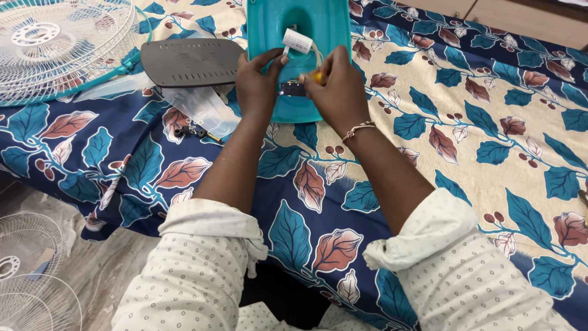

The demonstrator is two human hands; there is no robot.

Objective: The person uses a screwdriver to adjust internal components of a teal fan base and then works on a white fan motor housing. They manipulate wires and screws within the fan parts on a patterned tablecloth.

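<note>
Teal fan base [306, 27] between both hands

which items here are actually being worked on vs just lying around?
In use:
- teal fan housing, under both hands
- white cylindrical part, at the left hand
- yellow-handled tool, in the right hand

Lying about:
- dark grey slotted cover
- white fan guard
- clear plastic bag
- small black screws
- spare guards on the floor

light: bright, even daylight, pretty soft all over
shadows: only faint ones under the forearms on the leaf-print cloth [490, 122]
glare: none really
focus: sharp around that cloth, slightly softer at its far corners
distortion: mild wide-angle bend at edges
</note>
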